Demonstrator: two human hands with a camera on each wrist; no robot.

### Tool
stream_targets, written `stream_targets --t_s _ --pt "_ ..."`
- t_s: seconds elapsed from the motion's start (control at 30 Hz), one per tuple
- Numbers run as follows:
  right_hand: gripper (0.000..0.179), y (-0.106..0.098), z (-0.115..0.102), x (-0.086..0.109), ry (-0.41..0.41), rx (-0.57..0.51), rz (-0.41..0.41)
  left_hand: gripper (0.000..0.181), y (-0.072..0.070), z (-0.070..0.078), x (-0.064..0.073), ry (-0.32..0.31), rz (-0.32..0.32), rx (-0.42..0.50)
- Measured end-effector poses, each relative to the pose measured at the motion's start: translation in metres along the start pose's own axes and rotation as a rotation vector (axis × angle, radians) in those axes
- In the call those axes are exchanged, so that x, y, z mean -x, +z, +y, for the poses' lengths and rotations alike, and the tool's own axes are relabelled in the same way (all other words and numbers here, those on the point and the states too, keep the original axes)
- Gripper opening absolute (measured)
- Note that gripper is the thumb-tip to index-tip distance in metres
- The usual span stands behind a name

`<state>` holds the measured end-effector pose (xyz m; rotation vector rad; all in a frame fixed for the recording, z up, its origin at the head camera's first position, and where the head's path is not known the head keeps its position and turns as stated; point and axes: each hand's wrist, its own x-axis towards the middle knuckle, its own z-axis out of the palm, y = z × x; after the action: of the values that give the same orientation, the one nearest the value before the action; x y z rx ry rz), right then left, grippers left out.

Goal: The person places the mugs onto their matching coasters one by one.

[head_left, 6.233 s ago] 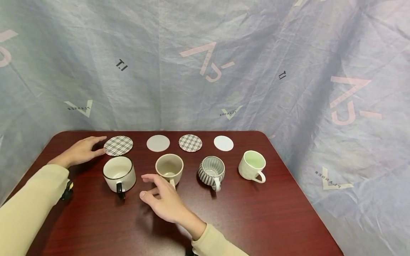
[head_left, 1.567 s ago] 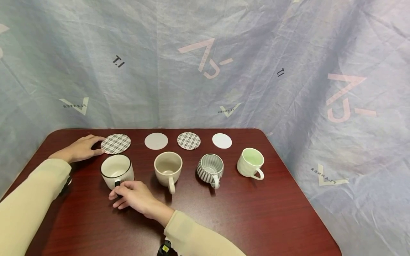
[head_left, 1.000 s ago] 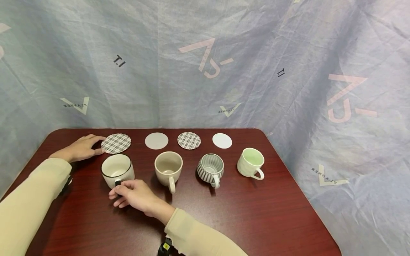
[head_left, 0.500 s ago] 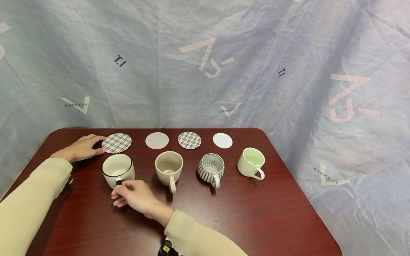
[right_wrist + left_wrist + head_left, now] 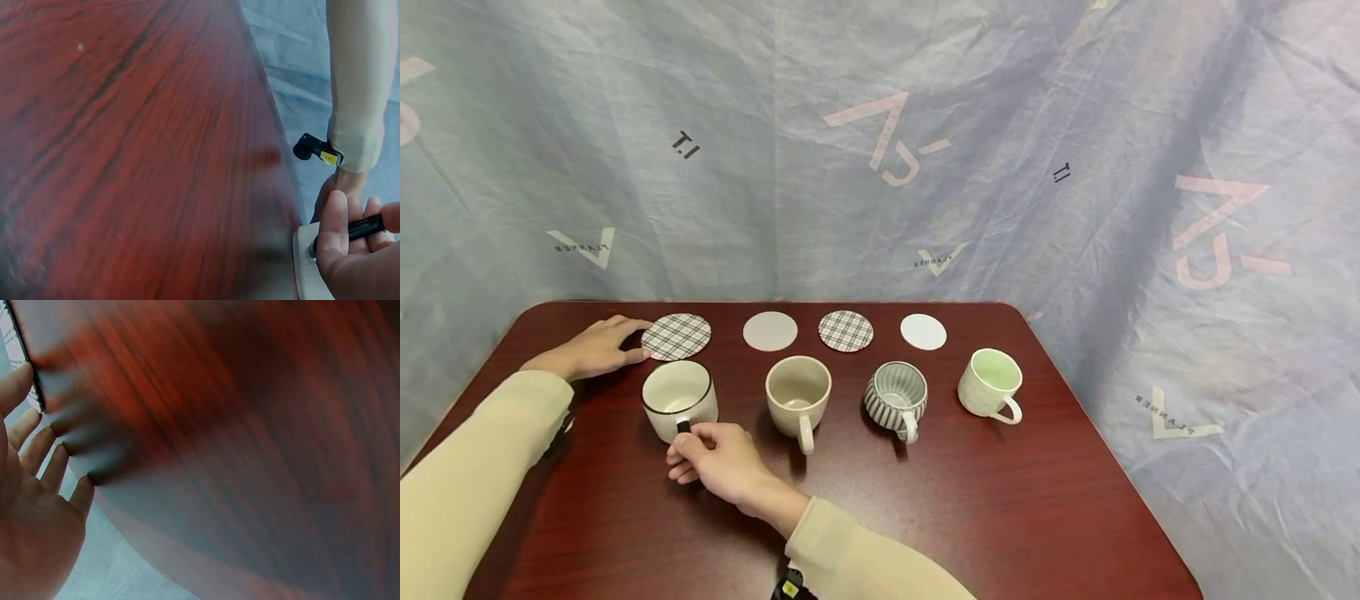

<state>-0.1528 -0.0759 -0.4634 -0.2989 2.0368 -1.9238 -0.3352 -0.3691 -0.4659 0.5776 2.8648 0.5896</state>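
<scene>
Grip step, seemingly: right hand [image 5: 724, 465] pinches the black handle [image 5: 683, 426] with its fingers, left hand [image 5: 597, 347] rests loose-fingered at the leftmost plaid coaster [image 5: 676, 337], next move probably needs a firm, level hold; white mug [image 5: 676, 392], dark-rimmed, looks upright on the worktop [image 5: 940, 517], just nearer than that coaster.

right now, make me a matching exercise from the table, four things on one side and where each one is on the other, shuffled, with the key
Column 1
1. black-rimmed mug
2. striped mug
3. green-lined mug
4. left hand

Column 2
A. farthest right in the row of mugs
B. fingers at the edge of the leftmost coaster
C. held by its handle in the right hand
D. immediately right of the beige mug

Pairs: 1-C, 2-D, 3-A, 4-B
</scene>
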Motion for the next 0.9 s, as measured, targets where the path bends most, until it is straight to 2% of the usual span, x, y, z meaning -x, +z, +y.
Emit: stream_targets --t_s 0.2,0.5,0.9 --pt "0.024 0.001 0.000 0.001 -0.021 -0.035 0.024 0.065 0.002 -0.001 -0.002 0.002 0.007 0.000" --pt "0.025 0.001 -0.001 0.000 -0.046 -0.057 0.013 0.066 0.003 -0.006 -0.003 0.005 0.011 0.006" --pt "0.025 -0.002 -0.011 -0.006 -0.067 -0.054 0.042 0.064 0.001 0.000 0.000 0.010 0.010 0.001"
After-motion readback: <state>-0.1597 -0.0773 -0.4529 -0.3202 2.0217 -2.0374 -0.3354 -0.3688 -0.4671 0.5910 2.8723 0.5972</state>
